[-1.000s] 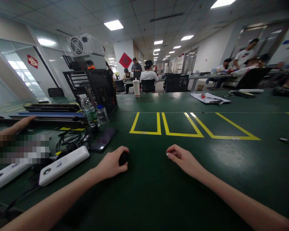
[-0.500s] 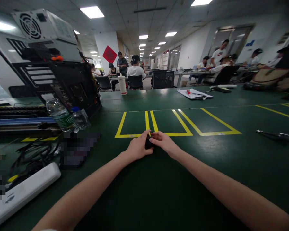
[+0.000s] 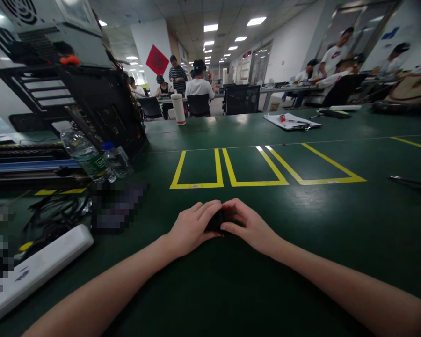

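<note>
Hands brought together since a second ago: your right hand (image 3: 254, 229) has come in from the right to the small black object (image 3: 215, 222), which your left hand (image 3: 192, 224) grips. Left fingers closed around it; right fingers curled at its right side, thumb tip at its edge; can't tell if they grip. Object sits between both hands, low over the green table (image 3: 231, 290), mostly hidden, details unclear. Just beyond your hands: yellow tape outlines (image 3: 196, 186). Off to your left: white bar (image 3: 38, 276), black cables (image 3: 52, 215), green-labelled bottle (image 3: 82, 152) beside a blue-capped bottle (image 3: 115, 161), both near the open computer case (image 3: 105, 107). Farther out: white cup (image 3: 178, 108), upright; clipboard (image 3: 293, 122) to its right, lying flat.
</note>
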A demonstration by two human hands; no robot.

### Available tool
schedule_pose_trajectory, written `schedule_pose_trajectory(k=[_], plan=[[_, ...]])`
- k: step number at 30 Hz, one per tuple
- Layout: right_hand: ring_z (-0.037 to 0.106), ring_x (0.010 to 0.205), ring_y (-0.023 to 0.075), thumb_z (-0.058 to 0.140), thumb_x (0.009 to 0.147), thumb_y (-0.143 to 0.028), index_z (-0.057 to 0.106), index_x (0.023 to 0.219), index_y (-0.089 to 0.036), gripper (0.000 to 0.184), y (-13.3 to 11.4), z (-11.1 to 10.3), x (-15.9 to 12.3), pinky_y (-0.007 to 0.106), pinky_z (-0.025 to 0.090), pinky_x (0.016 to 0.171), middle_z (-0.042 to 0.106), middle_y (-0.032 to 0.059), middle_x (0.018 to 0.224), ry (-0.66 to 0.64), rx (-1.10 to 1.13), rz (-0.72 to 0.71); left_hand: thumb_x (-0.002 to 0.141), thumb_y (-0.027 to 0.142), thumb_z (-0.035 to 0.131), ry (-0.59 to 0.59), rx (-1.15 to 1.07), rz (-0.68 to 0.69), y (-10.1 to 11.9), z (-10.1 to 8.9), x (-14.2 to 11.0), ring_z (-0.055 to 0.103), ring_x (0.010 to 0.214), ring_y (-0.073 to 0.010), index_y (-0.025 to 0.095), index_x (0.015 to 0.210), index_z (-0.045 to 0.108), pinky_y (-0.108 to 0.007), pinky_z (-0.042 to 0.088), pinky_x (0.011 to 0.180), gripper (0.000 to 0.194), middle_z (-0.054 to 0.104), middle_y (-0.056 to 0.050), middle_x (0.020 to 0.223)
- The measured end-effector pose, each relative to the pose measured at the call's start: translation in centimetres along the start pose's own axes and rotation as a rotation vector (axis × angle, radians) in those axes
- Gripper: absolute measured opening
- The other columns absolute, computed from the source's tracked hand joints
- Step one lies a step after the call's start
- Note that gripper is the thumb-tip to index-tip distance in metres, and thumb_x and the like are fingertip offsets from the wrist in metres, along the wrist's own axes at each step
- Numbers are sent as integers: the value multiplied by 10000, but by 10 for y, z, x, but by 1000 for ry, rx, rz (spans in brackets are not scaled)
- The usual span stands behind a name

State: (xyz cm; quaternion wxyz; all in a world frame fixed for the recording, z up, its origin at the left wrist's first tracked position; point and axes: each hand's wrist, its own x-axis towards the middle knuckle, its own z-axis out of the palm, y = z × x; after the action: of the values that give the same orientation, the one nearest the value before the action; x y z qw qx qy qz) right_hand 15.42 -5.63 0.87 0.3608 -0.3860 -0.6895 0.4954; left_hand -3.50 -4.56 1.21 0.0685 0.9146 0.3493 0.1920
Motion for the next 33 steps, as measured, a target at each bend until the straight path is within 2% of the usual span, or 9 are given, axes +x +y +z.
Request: schedule_pose_trajectory(k=[2,5,8,13,19,22,26,30,33], plan=[[495,1020,159,562,762,-187,454,1032,-214,292,0,-1,0,363,423,905,493,22,1068,-22,16,0,748,315,588,1,71,18,1,-3,0,470,946,-240,235,1248,217,-378,407,751,628,426,-71,1242],[510,989,152,571,757,-192,459,1001,-219,269,-1,-3,0,343,451,873,495,11,1037,-81,51,5,753,284,584,-1,83,51,1,-5,1,368,1098,-277,237,1213,265,-425,323,857,562,403,-80,1261],[520,963,151,577,753,-200,463,966,-223,243,-1,-4,0,348,467,851,494,3,1015,-115,52,16,747,253,577,-12,33,84,-2,-1,3,345,1153,-256,242,1201,260,-438,242,924,553,362,-89,1285],[519,957,154,602,729,-203,453,956,-222,272,2,-6,0,356,461,856,473,3,1019,-130,10,-21,656,281,642,1,-40,-12,-2,5,4,454,1013,-245,213,1216,227,-399,300,857,700,463,-78,1163],[514,938,155,591,743,-238,456,949,-217,247,-2,-5,-1,333,465,826,463,8,1007,-146,-14,-45,686,304,626,-73,-3,-33,7,-4,4,435,1012,-253,174,1211,257,-386,325,822,655,452,-101,1170],[529,896,144,553,773,-260,457,936,-215,194,-5,-2,-1,318,476,793,475,3,960,-124,19,-25,685,299,619,-67,14,-32,7,-5,4,442,1002,-260,175,1203,276,-392,333,808,634,460,-102,1158],[533,893,154,566,761,-263,412,1020,-222,304,-7,-1,-1,322,475,776,505,21,982,-87,-20,17,687,291,612,-64,4,-30,6,-4,5,453,988,-258,182,1201,280,-392,340,799,622,469,-99,1150],[538,803,160,555,763,-324,436,994,-201,287,-6,-4,0,324,475,698,536,34,930,-127,-157,50,685,283,617,-70,9,-22,5,-3,5,444,1006,-259,178,1212,264,-397,331,818,644,459,-102,1168],[535,783,149,586,741,-298,443,953,-200,275,-4,-6,0,299,471,674,525,21,919,-167,-145,12,677,275,626,-73,23,-2,3,-3,5,435,1016,-258,169,1214,258,-395,322,827,660,453,-107,1171]])
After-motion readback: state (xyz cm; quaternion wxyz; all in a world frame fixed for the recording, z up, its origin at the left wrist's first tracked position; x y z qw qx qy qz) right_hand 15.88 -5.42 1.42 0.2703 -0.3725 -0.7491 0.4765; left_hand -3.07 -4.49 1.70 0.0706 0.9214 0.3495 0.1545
